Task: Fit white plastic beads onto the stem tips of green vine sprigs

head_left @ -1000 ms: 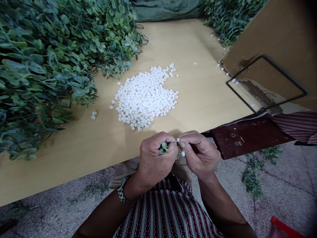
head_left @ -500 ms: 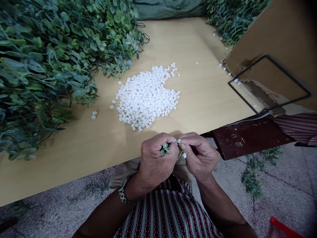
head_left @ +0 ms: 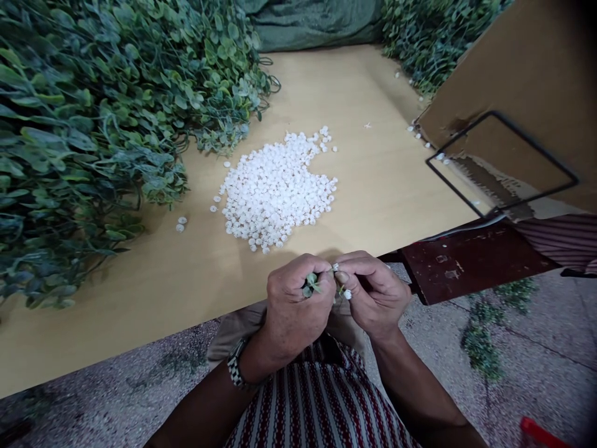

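Observation:
My left hand (head_left: 298, 305) is closed around an artificial green sprig (head_left: 311, 285), whose leaves poke out beside the thumb. Between the fingertips of my right hand (head_left: 375, 292) is a small white flower bead (head_left: 336, 267), pinched against a stem tip at the left thumb. A second white bead (head_left: 347, 294) sits on another tip of the sprig, just below the right thumb. Both hands meet in front of the table's near edge. Beyond them lies a heap of white beads (head_left: 280, 190) on the tabletop.
Artificial foliage (head_left: 93, 112) is piled along the table's left, with more foliage (head_left: 429, 43) at the back right. A cardboard box (head_left: 513, 81) with a black wire frame (head_left: 501, 162) stands on the right. Stray sprigs (head_left: 482, 342) lie on the floor.
The view has shifted slightly, so the table appears a little lower. Both hands keep almost the same grip, with the bead still between the right fingertips.

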A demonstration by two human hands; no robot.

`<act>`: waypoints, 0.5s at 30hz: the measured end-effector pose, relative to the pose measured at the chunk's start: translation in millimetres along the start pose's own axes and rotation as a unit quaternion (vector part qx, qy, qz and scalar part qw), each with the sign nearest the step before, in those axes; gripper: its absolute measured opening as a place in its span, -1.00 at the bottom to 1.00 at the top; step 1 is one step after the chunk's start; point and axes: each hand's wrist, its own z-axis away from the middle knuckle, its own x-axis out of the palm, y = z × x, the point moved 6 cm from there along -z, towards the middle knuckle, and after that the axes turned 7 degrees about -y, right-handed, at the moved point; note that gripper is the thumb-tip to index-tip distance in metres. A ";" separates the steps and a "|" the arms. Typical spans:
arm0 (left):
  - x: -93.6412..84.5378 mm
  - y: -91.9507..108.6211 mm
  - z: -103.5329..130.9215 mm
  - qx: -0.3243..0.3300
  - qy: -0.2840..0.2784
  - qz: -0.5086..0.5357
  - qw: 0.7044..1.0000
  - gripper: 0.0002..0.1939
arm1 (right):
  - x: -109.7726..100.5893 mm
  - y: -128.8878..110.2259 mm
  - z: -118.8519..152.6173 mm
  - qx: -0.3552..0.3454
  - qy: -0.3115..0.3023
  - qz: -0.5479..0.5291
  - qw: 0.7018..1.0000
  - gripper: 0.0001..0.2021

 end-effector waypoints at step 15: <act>1.6 0.4 1.1 0.026 0.016 -0.019 0.999 -0.83 | 4.9 2.6 6.6 0.009 0.024 -0.015 1.000 -0.80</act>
